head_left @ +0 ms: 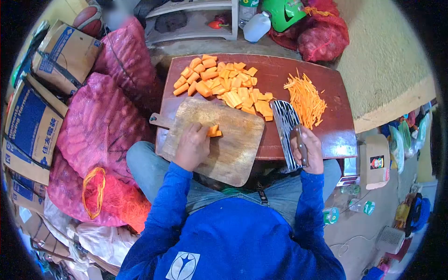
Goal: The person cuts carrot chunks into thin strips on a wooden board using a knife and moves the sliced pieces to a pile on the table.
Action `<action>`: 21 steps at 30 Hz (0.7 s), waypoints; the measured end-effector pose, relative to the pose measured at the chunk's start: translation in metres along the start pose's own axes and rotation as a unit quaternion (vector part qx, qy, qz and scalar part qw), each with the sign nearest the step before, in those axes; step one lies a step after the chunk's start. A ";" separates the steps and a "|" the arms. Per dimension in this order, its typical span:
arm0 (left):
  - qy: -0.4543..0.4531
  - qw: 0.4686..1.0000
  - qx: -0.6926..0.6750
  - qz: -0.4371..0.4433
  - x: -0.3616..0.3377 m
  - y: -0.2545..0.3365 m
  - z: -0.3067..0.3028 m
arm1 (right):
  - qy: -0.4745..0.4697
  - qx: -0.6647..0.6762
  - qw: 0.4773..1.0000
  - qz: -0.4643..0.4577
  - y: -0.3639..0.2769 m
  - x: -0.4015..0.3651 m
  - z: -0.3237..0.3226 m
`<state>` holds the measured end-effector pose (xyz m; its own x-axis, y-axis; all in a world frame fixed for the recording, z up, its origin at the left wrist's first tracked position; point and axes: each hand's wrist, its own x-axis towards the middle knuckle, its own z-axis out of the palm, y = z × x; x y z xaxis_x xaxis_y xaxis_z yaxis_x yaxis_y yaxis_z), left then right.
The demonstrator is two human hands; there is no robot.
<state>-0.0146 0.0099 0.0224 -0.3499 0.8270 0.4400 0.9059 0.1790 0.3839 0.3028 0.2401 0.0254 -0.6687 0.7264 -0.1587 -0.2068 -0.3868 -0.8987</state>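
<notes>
My left hand [192,145] is over the wooden cutting board [228,161], its fingers closed against a small stack of carrot slices [214,131]. My right hand [310,148] grips the brown handle of a cleaver [285,127], whose broad blade has dark and light streaks. The blade is off the board's right side, above the edge of the red-brown table [333,116]. Beyond the board lie cut carrot chunks [205,70] and flat carrot slices [240,86]. A heap of thin carrot strips [304,100] sits to the right of them.
Pink mesh sacks [98,121] and strapped cardboard boxes [30,121] crowd the left side. At the back are a white shelf [196,23], a plastic jug [257,27] and a red mesh sack [324,39]. Plastic bottles [361,206] lie on the floor at right.
</notes>
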 end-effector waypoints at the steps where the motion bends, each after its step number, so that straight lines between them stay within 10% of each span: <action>1: -0.008 1.000 -0.023 -0.015 0.000 -0.003 -0.004 | -0.003 -0.007 1.000 0.004 -0.005 -0.006 0.008; 13: 0.128 0.987 0.075 -0.063 0.000 -0.012 -0.003 | -0.103 -0.188 0.972 0.093 -0.009 -0.047 0.090; 21: -0.003 0.997 0.074 -0.007 -0.013 0.010 0.007 | -0.125 -0.349 0.928 0.048 -0.007 -0.048 0.115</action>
<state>0.0008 0.0047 0.0154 -0.3608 0.8275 0.4302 0.9266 0.2657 0.2661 0.2541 0.1426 0.0869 -0.8231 0.5188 -0.2307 0.3164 0.0816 -0.9451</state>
